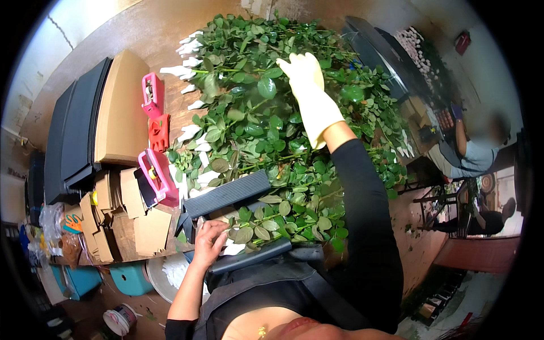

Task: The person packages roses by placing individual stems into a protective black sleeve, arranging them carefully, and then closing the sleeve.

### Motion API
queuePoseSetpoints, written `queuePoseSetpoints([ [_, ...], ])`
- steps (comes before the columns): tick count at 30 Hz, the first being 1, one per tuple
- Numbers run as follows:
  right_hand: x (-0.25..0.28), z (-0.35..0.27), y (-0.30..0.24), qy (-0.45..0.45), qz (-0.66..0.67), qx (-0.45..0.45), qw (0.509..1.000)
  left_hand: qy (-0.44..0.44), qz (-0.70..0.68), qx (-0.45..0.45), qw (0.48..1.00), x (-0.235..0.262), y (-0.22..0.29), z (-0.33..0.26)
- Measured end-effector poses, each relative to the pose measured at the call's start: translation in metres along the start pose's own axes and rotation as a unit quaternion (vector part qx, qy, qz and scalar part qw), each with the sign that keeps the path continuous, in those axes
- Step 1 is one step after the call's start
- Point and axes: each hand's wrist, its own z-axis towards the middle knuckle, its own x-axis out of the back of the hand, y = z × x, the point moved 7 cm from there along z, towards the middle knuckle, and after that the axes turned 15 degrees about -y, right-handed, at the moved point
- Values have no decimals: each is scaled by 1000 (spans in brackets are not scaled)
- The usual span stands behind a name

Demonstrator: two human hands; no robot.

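Note:
Long leafy stems [266,122], rose-like, lie in layers across the table, their left tips in white wraps [189,133]. My right hand [309,73], in a pale yellow rubber glove, reaches across to the far part of the pile. Its fingers are bent in among the leaves and hide whatever is between them. Close to me, a dark ribbed cardboard strip [229,194] slants over the near stems. My bare left hand [211,241] is at its lower edge, fingers curled beside white-wrapped tips; what they grip is hidden. A dark padded edge [249,256] runs below.
Two pink tape dispensers [159,178] and a red tool [159,133] stand left of the stems. Beyond them are cardboard pieces [153,231] and stacked brown and black sheets [122,107]. Teal bins [131,277] sit below. Another person [470,147] works at far right.

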Motion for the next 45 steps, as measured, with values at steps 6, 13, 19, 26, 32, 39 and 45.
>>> queuePoseSetpoints([
  [6,-99,-49,-93,-528,65,28,847,14,29,-5,999,1,2,-1],
  [13,-123,-49,-112,-471,96,59,875,17,13,-4,1000,1,-2,-4],
  [19,-29,-1,-46,-53,273,60,959,18,24,-20,999,1,3,0],
  [26,-22,19,-51,-174,160,41,971,32,17,3,999,1,-6,-10],
  [32,-55,37,-15,18,263,-13,965,7,15,-16,1000,0,-2,1],
  [39,-120,-42,-121,-461,13,90,883,27,36,-10,999,0,1,-5],
  [45,-120,-62,-84,-441,238,-14,865,15,2,-10,1000,-1,2,-3],
])
